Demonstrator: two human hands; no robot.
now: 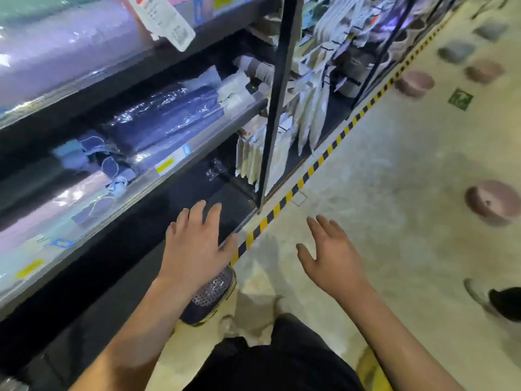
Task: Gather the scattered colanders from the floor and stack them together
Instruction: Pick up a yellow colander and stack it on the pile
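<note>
Above floor [366, 170], both hands spread.

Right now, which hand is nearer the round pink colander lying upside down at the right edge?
Right. The right hand is left of the pink colander; the left hand is farther left, by the shelf.

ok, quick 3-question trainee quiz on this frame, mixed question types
1. True or false: both the left hand and the right hand are empty, fingers spread.
2. Which colander is nearest the right hand? A) the pink colander at the right edge B) the grey-blue colander far up the aisle
3. Fill in: the striped tape on the floor is yellow and ____.

Key: 1 true; 2 A; 3 black.
</note>
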